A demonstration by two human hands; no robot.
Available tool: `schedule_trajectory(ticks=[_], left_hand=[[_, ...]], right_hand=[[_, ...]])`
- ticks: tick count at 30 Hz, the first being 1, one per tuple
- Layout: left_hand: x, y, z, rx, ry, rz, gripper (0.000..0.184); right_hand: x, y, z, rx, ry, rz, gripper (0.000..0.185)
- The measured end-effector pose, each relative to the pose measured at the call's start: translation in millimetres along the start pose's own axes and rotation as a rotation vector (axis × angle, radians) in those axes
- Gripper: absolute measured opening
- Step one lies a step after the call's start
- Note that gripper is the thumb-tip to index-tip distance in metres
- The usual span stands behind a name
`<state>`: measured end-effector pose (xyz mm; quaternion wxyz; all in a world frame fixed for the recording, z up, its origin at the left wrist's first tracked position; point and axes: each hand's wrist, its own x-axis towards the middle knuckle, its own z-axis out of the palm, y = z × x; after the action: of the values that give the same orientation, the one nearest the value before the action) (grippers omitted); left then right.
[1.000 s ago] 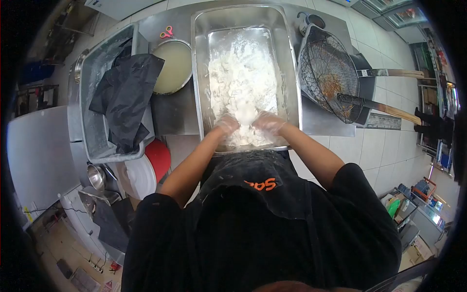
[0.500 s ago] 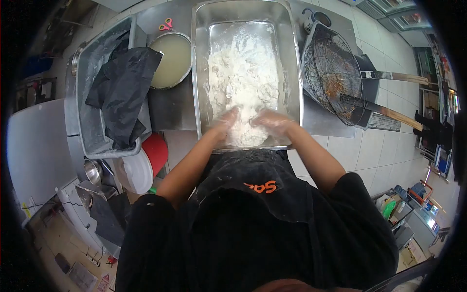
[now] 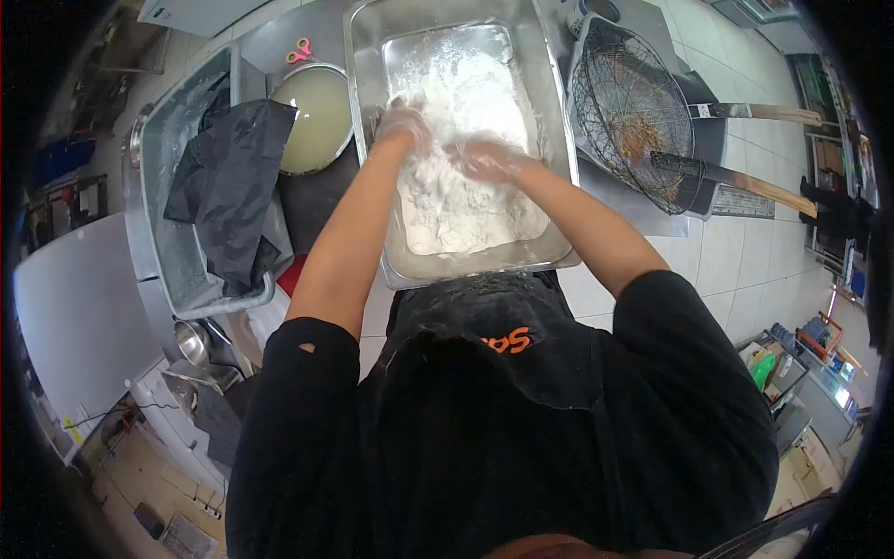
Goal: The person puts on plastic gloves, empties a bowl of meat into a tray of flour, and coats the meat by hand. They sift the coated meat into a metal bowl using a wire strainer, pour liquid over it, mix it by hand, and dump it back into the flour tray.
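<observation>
Head camera looks down at two hands in a big metal pan (image 3: 466, 266) on the bench (image 3: 321, 207). White powder (image 3: 466, 219) lies in the pan, loose at the top and lumpy near the bottom. Both hands wear thin, see-through gloves. The left hand (image 3: 405, 129) is by the pan's left wall, down in the powder. The right hand (image 3: 489, 161) is near the middle, a bit closer to the body, touching the powder too. Both look blurry (the powder hides some fingertips), so I cannot tell if either hand is spread or squeezing some.

Left of the pan is a round bowl (image 3: 312, 173) of cloudy liquid (image 3: 315, 116), with pink scissors (image 3: 299, 51) just above it. Farther left, a black sheet (image 3: 237, 172) hangs over a gray tub (image 3: 191, 270). On the right is a wire basket (image 3: 638, 135) with brown crumbs inside.
</observation>
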<state>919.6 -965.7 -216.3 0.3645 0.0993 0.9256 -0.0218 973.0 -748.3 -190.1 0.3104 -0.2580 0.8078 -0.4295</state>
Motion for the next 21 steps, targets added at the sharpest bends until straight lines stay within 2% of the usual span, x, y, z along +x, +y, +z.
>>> schedule_trajectory(ticks=[2,3,4,5,6,7,9,10,11,12,13,14,15,16,17,18,19,20,21], left_hand=[[-65,41,6,-0.056,0.165,-0.048,0.067],[-102,61,-6,-0.097,0.147,-0.063,0.069],[-111,69,-1,-0.1,0.143,-0.064,0.069],[-116,76,3,-0.092,-0.008,-0.036,0.068],[-123,81,9,-0.084,-0.16,-0.007,0.067],[-133,86,18,-0.085,-0.168,-0.004,0.067],[-150,90,29,-0.091,-0.201,0.128,0.071],[-150,90,43,-0.084,-0.194,0.127,0.071],[-145,90,63,-0.194,-0.173,0.155,0.067],[-141,88,70,-0.302,-0.15,0.184,0.063],[-139,87,66,-0.297,-0.14,0.186,0.063],[-138,85,64,-0.226,-0.172,0.261,0.057],[-135,80,71,-0.195,-0.188,0.296,0.054],[-130,75,81,-0.164,-0.203,0.332,0.051],[-122,60,101,-0.291,-0.17,0.278,0.044],[-130,59,96,-0.362,-0.156,0.244,0.041],[-138,58,89,-0.435,-0.141,0.212,0.039],[-173,68,31,-0.493,-0.144,0.054,0.041],[-193,73,-3,-0.544,-0.144,-0.103,0.043]], right_hand=[[-28,-25,-20,-0.684,-0.454,-0.206,0.032],[-34,-23,-28,-0.683,-0.46,-0.207,0.032],[-41,-17,-35,-0.656,-0.343,-0.062,0.035],[-45,-17,-41,-0.627,-0.226,0.084,0.038],[-62,-55,-63,-0.71,-0.147,0.101,0.046],[-73,-45,-45,-0.704,-0.151,0.105,0.046],[-89,-19,-6,-0.98,0.064,-0.07,0.06],[-97,-73,-6,-0.893,-0.159,0.342,0.073],[-91,-64,3,-0.896,-0.147,0.341,0.073],[-84,-47,19,-0.636,-0.175,0.336,0.078],[-79,-48,20,-0.378,-0.205,0.324,0.084],[-77,-45,12,-0.384,-0.202,0.321,0.084],[-77,-63,-11,-0.317,-0.4,0.403,0.082],[-78,-60,-22,-0.285,-0.501,0.442,0.081],[-79,-57,-34,-0.255,-0.603,0.481,0.08],[-88,-37,-43,-0.266,-0.545,0.337,0.078],[-84,-45,-55,-0.234,-0.59,0.431,0.079],[-79,-53,-68,-0.206,-0.632,0.525,0.079],[-81,-51,-55,-0.209,-0.639,0.523,0.079]])
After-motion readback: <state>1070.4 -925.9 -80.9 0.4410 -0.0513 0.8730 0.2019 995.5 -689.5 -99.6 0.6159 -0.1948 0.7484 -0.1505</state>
